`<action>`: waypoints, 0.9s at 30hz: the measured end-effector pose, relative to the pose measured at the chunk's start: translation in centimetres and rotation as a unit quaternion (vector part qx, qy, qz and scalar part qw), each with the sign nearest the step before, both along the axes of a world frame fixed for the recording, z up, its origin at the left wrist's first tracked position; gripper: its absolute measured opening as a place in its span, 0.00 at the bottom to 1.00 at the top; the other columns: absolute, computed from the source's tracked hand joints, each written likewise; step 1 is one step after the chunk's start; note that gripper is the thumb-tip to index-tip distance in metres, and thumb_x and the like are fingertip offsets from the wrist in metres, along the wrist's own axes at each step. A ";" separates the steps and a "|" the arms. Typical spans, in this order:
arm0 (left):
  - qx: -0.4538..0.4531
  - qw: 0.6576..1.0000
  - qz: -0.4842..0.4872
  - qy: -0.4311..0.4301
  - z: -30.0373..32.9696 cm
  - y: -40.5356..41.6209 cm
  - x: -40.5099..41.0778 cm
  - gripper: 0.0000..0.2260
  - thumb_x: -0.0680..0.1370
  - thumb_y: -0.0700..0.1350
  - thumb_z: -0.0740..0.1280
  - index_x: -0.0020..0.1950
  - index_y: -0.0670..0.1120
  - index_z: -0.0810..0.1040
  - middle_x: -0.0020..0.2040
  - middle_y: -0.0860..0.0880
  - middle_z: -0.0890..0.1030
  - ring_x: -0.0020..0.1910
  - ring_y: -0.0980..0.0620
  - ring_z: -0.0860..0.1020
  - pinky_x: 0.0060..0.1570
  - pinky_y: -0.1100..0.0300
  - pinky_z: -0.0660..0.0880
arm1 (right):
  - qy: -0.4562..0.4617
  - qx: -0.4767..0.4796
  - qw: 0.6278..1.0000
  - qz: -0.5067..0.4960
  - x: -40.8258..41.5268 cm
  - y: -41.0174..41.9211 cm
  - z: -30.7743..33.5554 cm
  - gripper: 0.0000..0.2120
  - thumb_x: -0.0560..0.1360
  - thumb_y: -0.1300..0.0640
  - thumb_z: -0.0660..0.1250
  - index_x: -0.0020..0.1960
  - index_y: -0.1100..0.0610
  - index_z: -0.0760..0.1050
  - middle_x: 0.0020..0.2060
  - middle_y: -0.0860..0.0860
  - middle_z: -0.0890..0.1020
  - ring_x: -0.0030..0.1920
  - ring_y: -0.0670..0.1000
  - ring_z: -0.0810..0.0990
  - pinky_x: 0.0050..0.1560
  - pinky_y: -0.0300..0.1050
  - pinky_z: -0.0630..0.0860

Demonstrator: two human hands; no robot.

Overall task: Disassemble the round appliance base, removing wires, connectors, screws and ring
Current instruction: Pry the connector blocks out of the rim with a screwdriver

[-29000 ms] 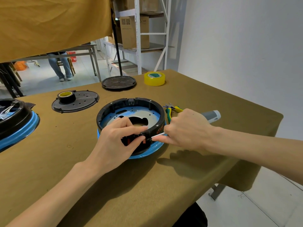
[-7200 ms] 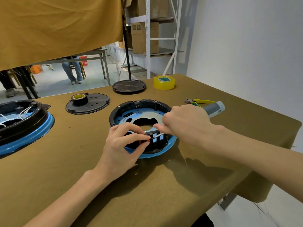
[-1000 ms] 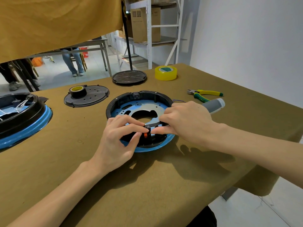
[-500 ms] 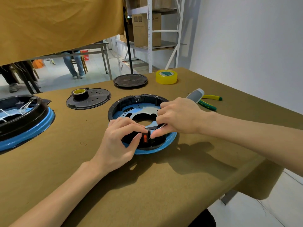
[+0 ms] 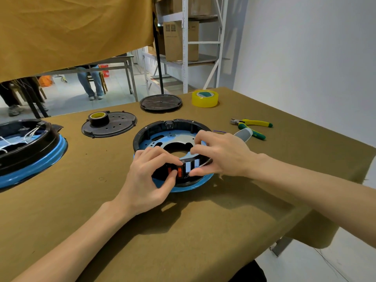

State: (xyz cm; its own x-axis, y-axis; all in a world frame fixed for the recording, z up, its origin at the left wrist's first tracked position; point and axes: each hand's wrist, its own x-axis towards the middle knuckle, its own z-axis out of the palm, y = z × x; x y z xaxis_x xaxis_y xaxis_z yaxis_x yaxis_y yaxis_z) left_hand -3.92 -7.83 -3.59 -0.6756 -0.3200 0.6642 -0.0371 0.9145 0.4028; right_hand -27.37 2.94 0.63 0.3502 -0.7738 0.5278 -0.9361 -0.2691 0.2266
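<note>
Hands at near rim of round base [image 5: 162,137], mid-surface. Left hand [image 5: 148,180] pinches black part with orange tabs [image 5: 179,172]; right hand [image 5: 221,155] pinches same part's white end, tool [image 5: 242,133] tucked in palm. Plastic looks stiff, light, snappable: hold by edges.

Round black base [image 5: 162,129], blue rim, flat on table; orange-white connector block [image 5: 186,168] at near wall.
</note>
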 end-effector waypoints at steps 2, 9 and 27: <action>-0.001 1.000 0.001 0.000 -0.1 -0.1 0.1 0.11 0.76 0.49 0.68 0.57 0.51 0.84 0.54 0.57 0.81 0.59 0.55 0.76 0.60 0.50 0.70 | -0.088 -0.018 0.996 -0.006 0.0 1.1 -0.8 0.25 0.77 0.32 0.64 0.55 0.54 0.78 0.52 0.51 0.75 0.35 0.45 0.71 0.30 0.36 0.69; 0.006 1.000 -0.003 0.011 -0.2 0.0 0.0 0.10 0.77 0.48 0.67 0.56 0.52 0.84 0.53 0.57 0.81 0.58 0.53 0.77 0.60 0.50 0.71 | -0.246 0.010 0.969 -0.013 0.5 4.6 -2.4 0.20 0.79 0.36 0.62 0.53 0.51 0.62 0.53 0.47 0.68 0.33 0.48 0.69 0.32 0.39 0.67; -0.003 1.000 0.000 0.015 -0.3 -0.1 0.0 0.12 0.76 0.47 0.67 0.58 0.51 0.82 0.54 0.57 0.82 0.59 0.57 0.76 0.61 0.53 0.71 | -0.307 0.003 0.951 -0.025 4.7 3.7 -1.5 0.09 0.79 0.47 0.68 0.44 0.51 0.75 0.37 0.43 0.77 0.37 0.46 0.76 0.36 0.41 0.74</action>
